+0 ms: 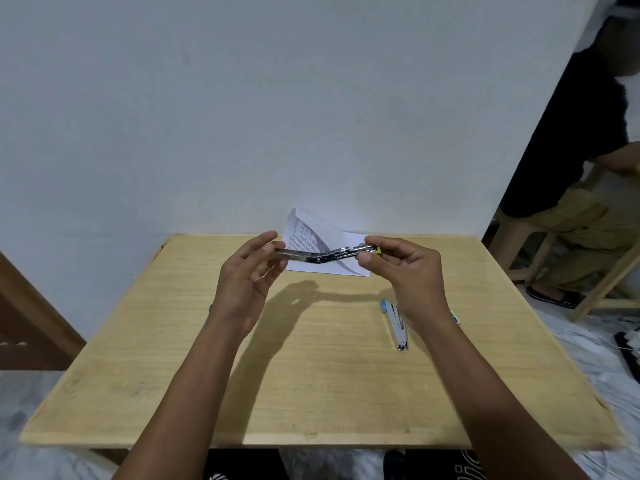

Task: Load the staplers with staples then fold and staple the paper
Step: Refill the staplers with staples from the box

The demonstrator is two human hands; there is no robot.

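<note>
A metal stapler with a yellow end (325, 255) is swung wide open and held in the air above the far middle of the wooden table (311, 375). My left hand (246, 282) holds its left arm between thumb and fingertips. My right hand (408, 271) pinches its yellow-tipped right end. Behind it, a folded printed paper (311, 233) lies against the wall with one flap standing up. A second stapler with a blue end (396, 323) lies shut on the table under my right wrist.
A small teal object (456, 318) peeks out to the right of my right wrist, and another teal bit (210, 308) shows by my left wrist. A person sits on a wooden stool (588, 209) at the right. Cables lie on the floor at the right.
</note>
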